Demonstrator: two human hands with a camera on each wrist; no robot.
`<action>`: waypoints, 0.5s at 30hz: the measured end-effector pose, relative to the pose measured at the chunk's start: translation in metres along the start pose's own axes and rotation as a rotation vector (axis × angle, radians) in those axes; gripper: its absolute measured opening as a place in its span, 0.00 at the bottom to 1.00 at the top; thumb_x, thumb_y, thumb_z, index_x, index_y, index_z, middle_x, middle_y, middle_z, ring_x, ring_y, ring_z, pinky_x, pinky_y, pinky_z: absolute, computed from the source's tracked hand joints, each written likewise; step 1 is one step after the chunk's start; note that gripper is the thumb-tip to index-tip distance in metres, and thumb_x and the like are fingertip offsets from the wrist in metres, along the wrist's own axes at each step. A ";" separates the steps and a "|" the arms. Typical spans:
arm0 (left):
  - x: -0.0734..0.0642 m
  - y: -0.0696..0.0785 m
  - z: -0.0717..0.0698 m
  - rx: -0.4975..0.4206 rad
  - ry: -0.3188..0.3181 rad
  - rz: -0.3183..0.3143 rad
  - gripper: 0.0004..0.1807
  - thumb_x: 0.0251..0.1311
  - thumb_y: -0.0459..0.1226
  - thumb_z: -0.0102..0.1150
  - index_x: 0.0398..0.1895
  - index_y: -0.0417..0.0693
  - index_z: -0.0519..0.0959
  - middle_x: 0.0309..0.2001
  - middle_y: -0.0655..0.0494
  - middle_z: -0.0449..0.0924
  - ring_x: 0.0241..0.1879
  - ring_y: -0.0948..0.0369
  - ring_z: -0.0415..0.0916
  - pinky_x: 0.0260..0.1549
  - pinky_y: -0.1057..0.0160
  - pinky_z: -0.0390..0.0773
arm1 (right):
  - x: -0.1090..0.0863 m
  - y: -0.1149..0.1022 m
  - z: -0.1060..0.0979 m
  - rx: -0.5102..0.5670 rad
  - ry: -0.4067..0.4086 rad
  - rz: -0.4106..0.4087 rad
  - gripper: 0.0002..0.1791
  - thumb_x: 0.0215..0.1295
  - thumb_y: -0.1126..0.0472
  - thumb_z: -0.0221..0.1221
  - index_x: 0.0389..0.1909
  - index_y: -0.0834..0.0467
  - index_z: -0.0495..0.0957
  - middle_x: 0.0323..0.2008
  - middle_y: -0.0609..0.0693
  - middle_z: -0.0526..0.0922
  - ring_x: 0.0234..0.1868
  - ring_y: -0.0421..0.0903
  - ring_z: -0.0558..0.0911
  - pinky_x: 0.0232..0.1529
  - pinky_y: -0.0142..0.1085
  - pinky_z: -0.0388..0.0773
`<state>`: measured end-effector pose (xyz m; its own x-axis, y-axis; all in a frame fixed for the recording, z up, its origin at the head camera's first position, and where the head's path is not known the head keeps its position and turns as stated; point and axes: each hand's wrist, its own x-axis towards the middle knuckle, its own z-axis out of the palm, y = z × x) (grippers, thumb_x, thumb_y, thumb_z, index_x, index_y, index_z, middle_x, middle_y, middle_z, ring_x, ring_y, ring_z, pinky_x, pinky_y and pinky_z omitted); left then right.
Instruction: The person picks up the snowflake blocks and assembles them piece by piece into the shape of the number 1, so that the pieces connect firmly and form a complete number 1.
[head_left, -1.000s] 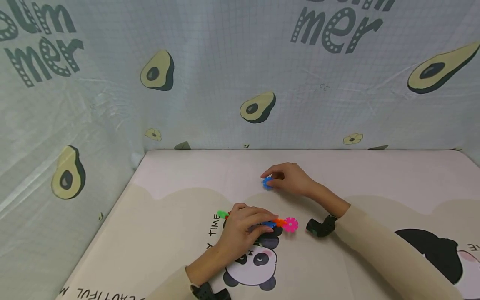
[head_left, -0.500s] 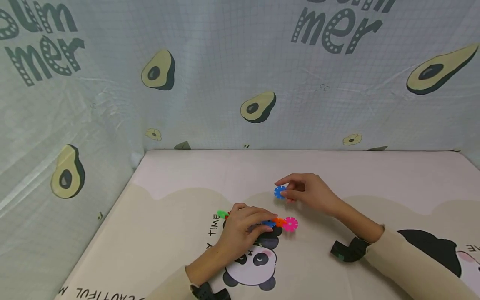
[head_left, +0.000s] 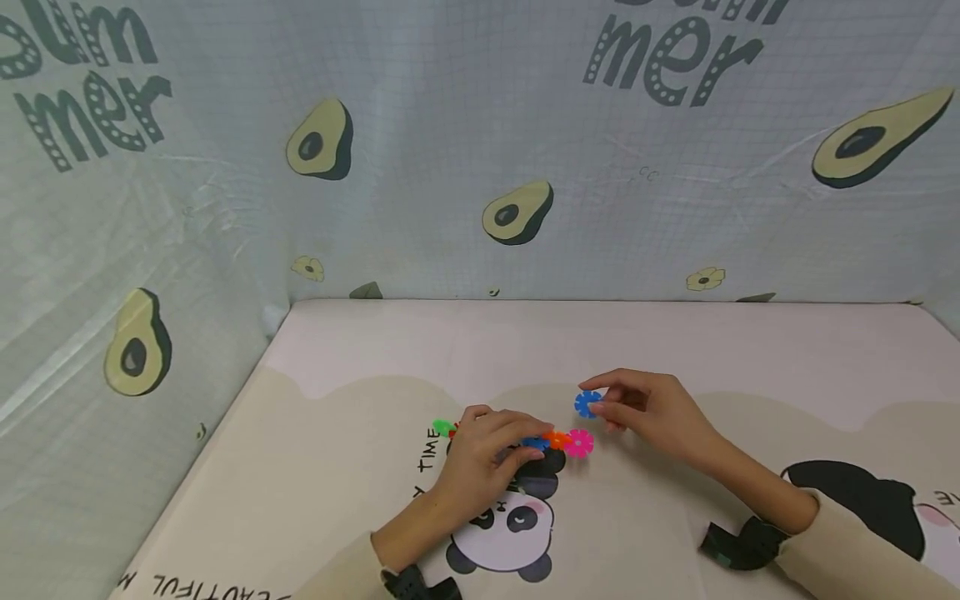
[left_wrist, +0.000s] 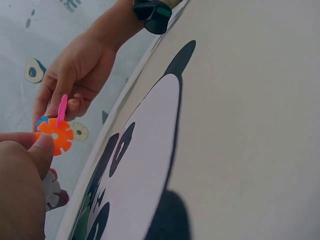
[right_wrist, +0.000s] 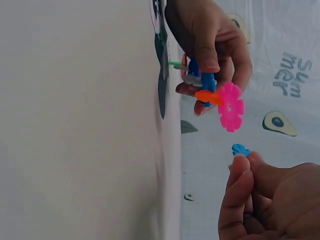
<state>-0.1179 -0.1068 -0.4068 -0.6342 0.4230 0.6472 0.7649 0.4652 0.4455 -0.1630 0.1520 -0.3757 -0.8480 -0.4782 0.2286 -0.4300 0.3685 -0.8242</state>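
Observation:
My left hand (head_left: 483,457) grips a chain of interlocking plastic snowflake discs just above the tabletop. A pink disc (head_left: 580,444) ends the chain on the right, joined to an orange disc (head_left: 557,439) and then a blue disc (head_left: 536,444). Out past the left side of the hand pokes a green disc (head_left: 442,427); grey and dark blue pieces (right_wrist: 193,67) show in the right wrist view. Between thumb and fingertips, my right hand (head_left: 652,408) pinches a loose blue disc (head_left: 585,405). This disc is near the pink one, apart from it. The left hand hides the chain's middle.
A pale table cover (head_left: 360,483) with panda prints lies beneath both hands. Behind and to the left hangs a curtain (head_left: 420,150) printed with avocados. Each wrist wears a black camera mount, such as the right one (head_left: 742,546).
My right hand has moved right and toward me, carrying the blue disc from behind the chain to near its pink end. The left hand holds almost still; the chain's pink end has risen slightly.

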 end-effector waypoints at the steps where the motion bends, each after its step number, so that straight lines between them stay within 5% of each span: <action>1: 0.000 0.000 0.000 0.007 0.003 0.005 0.18 0.52 0.36 0.70 0.48 0.54 0.83 0.46 0.65 0.82 0.47 0.71 0.76 0.44 0.59 0.65 | -0.003 0.000 -0.001 0.003 0.003 -0.012 0.14 0.61 0.62 0.64 0.48 0.56 0.81 0.24 0.46 0.77 0.22 0.47 0.79 0.20 0.33 0.74; 15: 0.001 0.001 0.000 0.038 0.048 0.044 0.21 0.51 0.34 0.69 0.52 0.50 0.82 0.44 0.59 0.81 0.44 0.67 0.78 0.43 0.60 0.66 | -0.025 0.007 -0.008 0.031 0.019 -0.155 0.16 0.58 0.72 0.64 0.48 0.59 0.81 0.25 0.44 0.78 0.22 0.44 0.79 0.18 0.33 0.73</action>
<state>-0.1176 -0.1066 -0.4059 -0.5930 0.4069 0.6948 0.7867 0.4766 0.3923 -0.1472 0.1726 -0.3827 -0.7780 -0.5121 0.3640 -0.5467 0.2664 -0.7938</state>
